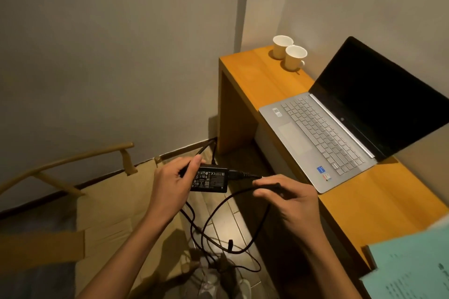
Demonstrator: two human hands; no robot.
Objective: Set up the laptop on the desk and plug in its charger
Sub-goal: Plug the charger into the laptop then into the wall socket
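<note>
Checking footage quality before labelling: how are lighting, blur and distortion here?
Head view: dim, warm light; the open silver laptop has a black screen without glare; the pale green paper at the edge is blurred; wide-angle distortion tilts the orange wooden desk.

The flat wooden tabletop (245,75) is honey-orange. The open slim laptop (323,133) has a silver keyboard deck, a black screen and small blue stickers. Two round ceramic cups (289,52) are cream-white. The rectangular plastic charger brick (211,181) and its cable (218,213) are black, its label printed white. The paper sheet (413,269) is pale teal with dark print.
</note>
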